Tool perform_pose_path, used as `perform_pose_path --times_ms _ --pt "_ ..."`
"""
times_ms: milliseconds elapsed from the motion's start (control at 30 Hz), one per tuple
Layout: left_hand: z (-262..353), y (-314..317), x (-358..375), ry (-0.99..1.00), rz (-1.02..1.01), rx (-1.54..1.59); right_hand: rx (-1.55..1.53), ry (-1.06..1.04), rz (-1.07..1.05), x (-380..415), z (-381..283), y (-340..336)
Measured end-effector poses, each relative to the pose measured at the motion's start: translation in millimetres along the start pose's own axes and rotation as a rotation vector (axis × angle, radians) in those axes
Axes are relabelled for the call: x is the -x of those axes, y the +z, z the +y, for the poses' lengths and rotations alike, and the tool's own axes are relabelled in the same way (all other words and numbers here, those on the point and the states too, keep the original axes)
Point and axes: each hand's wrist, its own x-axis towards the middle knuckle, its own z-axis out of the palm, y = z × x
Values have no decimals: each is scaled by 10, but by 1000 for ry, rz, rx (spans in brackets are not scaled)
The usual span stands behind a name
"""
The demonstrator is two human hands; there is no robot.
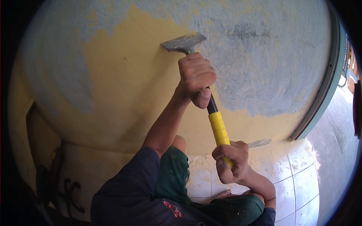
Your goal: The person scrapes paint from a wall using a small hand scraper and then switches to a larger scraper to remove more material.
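Note:
My left hand (197, 77) is closed around the black upper shaft of a long-handled scraper, just below its head. The grey metal scraper head (184, 42) lies against the wall, at the border between yellow paint and a scraped grey-blue area. Lower down, my right hand (232, 161) grips the bottom end of the yellow handle (218, 128). The handle slants down to the right from the blade. The wall (124, 86) has yellow paint in the middle, with rough grey-blue patches (260, 71) at the right and upper left.
White floor tiles (305, 184) with pale dust and flakes run along the wall's foot. A green frame edge (326, 100) bounds the wall at the right, with grey ground beyond. Dark objects (69, 194) stand at the lower left. My bent legs (233, 211) are close below the handle.

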Motion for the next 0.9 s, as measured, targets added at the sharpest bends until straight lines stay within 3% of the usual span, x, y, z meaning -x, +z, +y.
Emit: perform_pose_path --times_ms 267,600,700,733,867,900 --pt "147 28 150 -57 -19 -3 30 106 -121 123 -22 -72" --pt "-97 -126 -49 -12 -46 -30 -31 62 -49 -79 93 14" --pt "-84 -71 -72 71 85 -28 -44 29 -77 -121 -9 -44" --pt "-4 -54 -65 52 147 -17 11 29 -216 -84 -35 -174" --pt "705 -67 -55 -82 80 43 -11 21 -296 40 -421 -563" --pt "905 -2 -49 -180 -78 87 12 38 -269 40 -516 -737"
